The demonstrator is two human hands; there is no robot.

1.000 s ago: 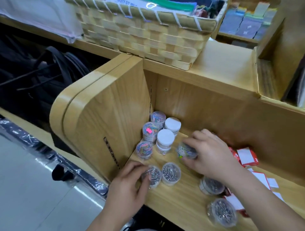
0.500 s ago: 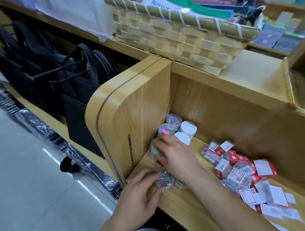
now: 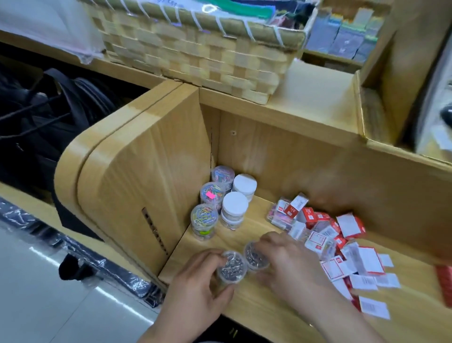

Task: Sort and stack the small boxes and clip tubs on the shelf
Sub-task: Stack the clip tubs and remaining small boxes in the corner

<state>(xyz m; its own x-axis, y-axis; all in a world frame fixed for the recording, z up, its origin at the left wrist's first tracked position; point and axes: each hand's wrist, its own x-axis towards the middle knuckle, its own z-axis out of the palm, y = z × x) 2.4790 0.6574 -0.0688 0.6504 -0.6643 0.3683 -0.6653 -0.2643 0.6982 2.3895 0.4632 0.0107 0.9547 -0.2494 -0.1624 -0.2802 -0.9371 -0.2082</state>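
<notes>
Left hand (image 3: 198, 289) curled round a silver-clip tub (image 3: 231, 268), right hand (image 3: 291, 268) gripping the neighbour tub (image 3: 255, 256) — tubs touching, side by side

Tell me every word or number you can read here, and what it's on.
Nothing reads clearly.
Small red-and-white boxes: labels and barcodes, too blurred.
Pink sticker on a clear clip tub: too small.
White sheet in the woven basket: print blurred.

Head cam, close, down at shelf (image 3: 244, 301).
</notes>
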